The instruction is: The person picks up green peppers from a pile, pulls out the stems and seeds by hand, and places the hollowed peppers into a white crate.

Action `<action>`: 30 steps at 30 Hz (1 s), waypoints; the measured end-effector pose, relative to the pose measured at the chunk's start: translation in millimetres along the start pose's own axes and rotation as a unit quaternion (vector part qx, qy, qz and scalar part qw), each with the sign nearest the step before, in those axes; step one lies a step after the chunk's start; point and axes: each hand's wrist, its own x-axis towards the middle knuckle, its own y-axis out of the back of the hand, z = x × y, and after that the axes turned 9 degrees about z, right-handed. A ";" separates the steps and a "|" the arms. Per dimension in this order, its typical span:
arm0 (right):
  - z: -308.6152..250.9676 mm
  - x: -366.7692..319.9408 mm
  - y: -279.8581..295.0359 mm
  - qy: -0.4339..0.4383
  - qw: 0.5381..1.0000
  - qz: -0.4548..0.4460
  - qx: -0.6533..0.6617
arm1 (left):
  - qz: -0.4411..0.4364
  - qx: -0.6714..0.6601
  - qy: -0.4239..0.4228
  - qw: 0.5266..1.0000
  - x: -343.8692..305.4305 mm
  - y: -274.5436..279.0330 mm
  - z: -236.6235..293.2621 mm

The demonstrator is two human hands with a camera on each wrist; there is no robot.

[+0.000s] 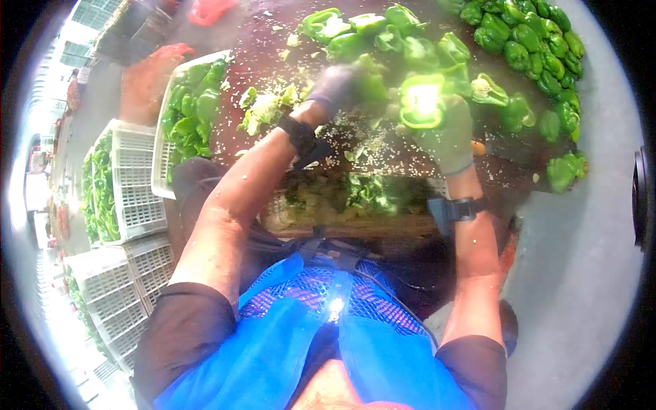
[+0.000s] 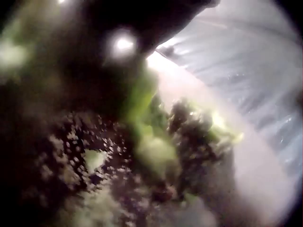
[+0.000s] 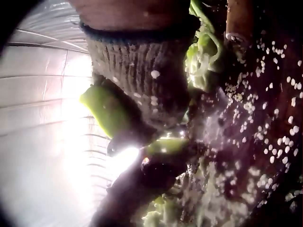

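In the head view my right hand (image 1: 447, 137), in a pale knit glove, holds a cut green bell pepper half (image 1: 421, 101), its hollow side up. The right wrist view shows the glove cuff (image 3: 137, 61) and a green pepper wall (image 3: 109, 111) beside the fingers. My left hand (image 1: 333, 89), dark-gloved and motion-blurred, is curled at a blurred green bell pepper piece (image 1: 372, 78), left of the other hand. A green piece (image 2: 142, 101) shows below that dark hand in the left wrist view; its fingertips are hidden.
Seeds and pale cores (image 1: 266, 109) litter the dark red table. Cut peppers (image 1: 369, 27) lie at the back, whole peppers (image 1: 526, 37) in a heap at far right. A white crate (image 1: 164, 137) of peppers stands left, above stacked crates (image 1: 137, 171). A trough (image 1: 369, 191) of scraps lies in front.
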 end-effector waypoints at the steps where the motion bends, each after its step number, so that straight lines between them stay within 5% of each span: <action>1: -1.0 -5.2 -6.1 -0.003 1.000 0.004 0.015 | 0.078 0.014 -0.027 0.996 -5.3 -0.1 4.1; 3: -2.7 -13.8 -21.4 -0.013 0.998 0.023 0.057 | 0.195 0.010 -0.088 0.977 -17.5 -3.4 19.3; 5: -3.9 -18.8 -27.5 0.014 0.998 0.046 0.042 | 0.177 0.027 -0.181 0.967 -31.8 -7.0 30.5; 6: 2.1 -13.6 -2.2 0.179 0.951 0.036 -0.251 | 0.130 0.045 -0.216 0.967 -35.6 -12.8 30.9; 7: 8.1 -8.7 23.1 0.330 0.789 0.104 -0.507 | 0.092 0.052 -0.223 0.969 -41.7 -18.4 32.2; 10: 23.5 11.1 42.5 0.281 0.890 0.088 -0.349 | -0.020 -0.178 0.046 0.983 -84.0 -31.4 70.4; 11: 21.3 8.4 47.4 0.312 0.830 0.115 -0.447 | 0.005 -0.194 0.006 0.981 -87.3 -38.8 62.1; 13: 21.4 0.9 54.6 0.550 0.507 0.034 -0.662 | 0.033 -0.136 -0.089 0.986 -87.2 -53.3 49.3; 16: 20.3 -3.4 80.0 0.440 0.679 0.099 -0.579 | 0.010 -0.245 -0.098 0.964 -94.6 -57.9 43.4; 19: 22.0 8.0 103.0 0.330 0.799 0.138 -0.483 | 0.062 -0.115 -0.120 0.984 -112.2 -49.3 63.8; 22: 41.7 5.3 95.1 0.256 0.836 0.142 -0.465 | -0.002 -0.135 -0.040 0.990 -114.5 -44.5 57.2; 24: 43.8 -4.9 67.3 0.214 0.874 0.156 -0.408 | 0.029 -0.080 -0.071 0.994 -118.2 -48.6 43.5; 26: 45.5 -15.0 38.8 0.181 0.926 0.176 -0.281 | 0.036 -0.202 -0.101 0.974 -124.3 -55.7 32.2; 30: 40.2 -21.3 45.3 0.126 0.929 0.259 -0.234 | 0.006 -0.272 -0.085 0.958 -127.7 -48.8 36.6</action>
